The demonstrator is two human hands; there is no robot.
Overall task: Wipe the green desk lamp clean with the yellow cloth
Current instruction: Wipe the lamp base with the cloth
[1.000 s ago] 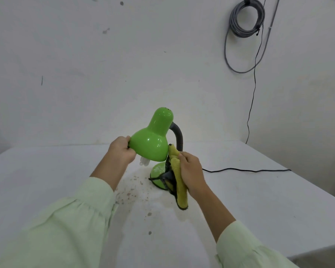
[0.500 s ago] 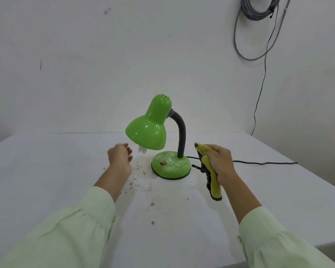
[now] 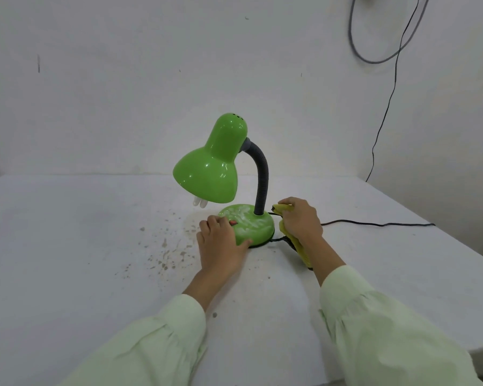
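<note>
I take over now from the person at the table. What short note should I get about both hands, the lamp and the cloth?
Left hand: rests on the front left of the base, holding nothing.
Right hand: grips the cloth, just right of the base.
Lamp: upright on the table.
Done: the shade looks glossy.
Left: white smears cover the base, so wipe it next. Crumbs lie on the table to its left.
</note>
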